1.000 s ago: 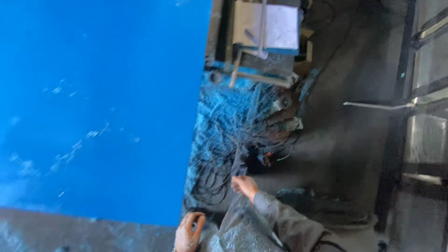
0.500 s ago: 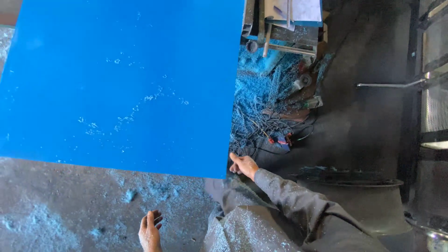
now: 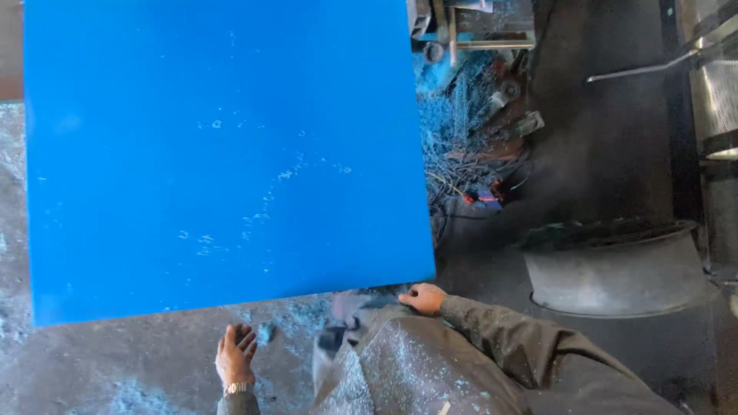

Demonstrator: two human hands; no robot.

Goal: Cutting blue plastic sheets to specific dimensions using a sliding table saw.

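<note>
Sheet: blue, flat on the grey bench, ahead of both hands.
Right hand: curled at the sheet's near right corner, grip unclear.
Left hand: open, just below the sheet's near edge, apart.
Nearer: right hand.

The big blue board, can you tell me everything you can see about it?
The blue board is a large, flat, smooth sheet, plastic by the look of it, bright blue and speckled with pale shavings. It covers most of the view, lying over the dusty grey surface. The right hand rests at its near right corner; the left hand lies open just short of its near edge, apart.
</note>
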